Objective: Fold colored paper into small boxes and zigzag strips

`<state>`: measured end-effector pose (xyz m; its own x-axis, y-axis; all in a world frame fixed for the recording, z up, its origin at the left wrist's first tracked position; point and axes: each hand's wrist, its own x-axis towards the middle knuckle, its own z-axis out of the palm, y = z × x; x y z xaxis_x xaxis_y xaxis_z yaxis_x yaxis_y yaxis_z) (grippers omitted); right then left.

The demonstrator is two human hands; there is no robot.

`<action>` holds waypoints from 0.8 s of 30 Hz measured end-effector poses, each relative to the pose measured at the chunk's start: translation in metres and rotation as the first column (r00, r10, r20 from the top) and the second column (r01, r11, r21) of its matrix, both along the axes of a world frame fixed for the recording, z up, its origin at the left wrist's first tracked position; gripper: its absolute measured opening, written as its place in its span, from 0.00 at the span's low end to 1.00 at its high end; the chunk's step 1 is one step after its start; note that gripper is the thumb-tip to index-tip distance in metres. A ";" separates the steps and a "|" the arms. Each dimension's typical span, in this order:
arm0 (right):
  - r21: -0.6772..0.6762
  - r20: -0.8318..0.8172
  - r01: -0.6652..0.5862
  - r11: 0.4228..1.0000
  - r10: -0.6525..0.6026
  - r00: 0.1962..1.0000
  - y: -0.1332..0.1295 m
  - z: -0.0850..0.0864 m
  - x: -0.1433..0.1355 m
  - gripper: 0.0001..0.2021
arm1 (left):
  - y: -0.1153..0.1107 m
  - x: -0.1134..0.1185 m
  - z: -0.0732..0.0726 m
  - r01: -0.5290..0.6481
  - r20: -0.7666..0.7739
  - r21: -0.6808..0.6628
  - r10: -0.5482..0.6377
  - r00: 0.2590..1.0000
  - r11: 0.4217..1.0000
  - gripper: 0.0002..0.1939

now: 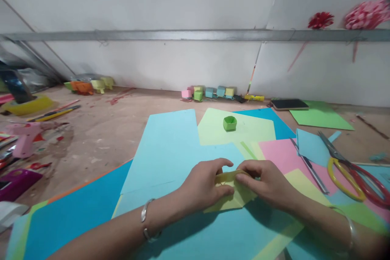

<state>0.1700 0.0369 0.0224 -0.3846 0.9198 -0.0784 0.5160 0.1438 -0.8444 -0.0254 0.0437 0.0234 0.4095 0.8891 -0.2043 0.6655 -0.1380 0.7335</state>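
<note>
Between my hands is a piece of yellow paper (236, 199), folded and creased, with its far edge raised. My left hand (205, 180) has its thumb on the near side of the paper and its fingers curled round the left end. With thumb and forefinger, my right hand (263, 180) pinches the raised edge further right. Both hands are over a light blue paper sheet (173, 138). Just beyond them, a small green paper box (230, 123) sits open-topped on a pale green sheet (258, 130).
Scissors (344, 166) with yellow and red handles and a silver pen (310, 170) lie at right on coloured paper. A pink glue gun (24, 136) and a tape roll (30, 105) are at left. Small paper boxes (210, 92) line the wall near a phone (289, 104).
</note>
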 end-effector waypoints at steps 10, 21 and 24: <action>-0.070 0.086 0.115 0.991 -0.109 0.990 0.008 -0.002 0.004 0.08 | 0.008 -0.007 -0.010 -0.271 0.307 0.146 0.217 0.926 0.951 0.24; -0.006 0.244 0.047 0.999 -0.044 0.969 0.028 -0.002 0.017 0.05 | 0.026 -0.021 -0.001 -0.177 0.316 -0.222 0.242 0.917 0.959 0.17; 0.014 0.273 -0.029 0.999 0.024 0.962 0.029 -0.003 0.019 0.08 | 0.028 -0.022 -0.002 -0.082 0.248 -0.190 0.129 0.960 0.978 0.14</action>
<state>0.1892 0.0661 0.0191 -0.3755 0.9115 -0.1676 0.7220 0.1743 -0.6696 -0.0471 0.0719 0.0215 0.3749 0.8894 -0.2617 0.4541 0.0699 0.8882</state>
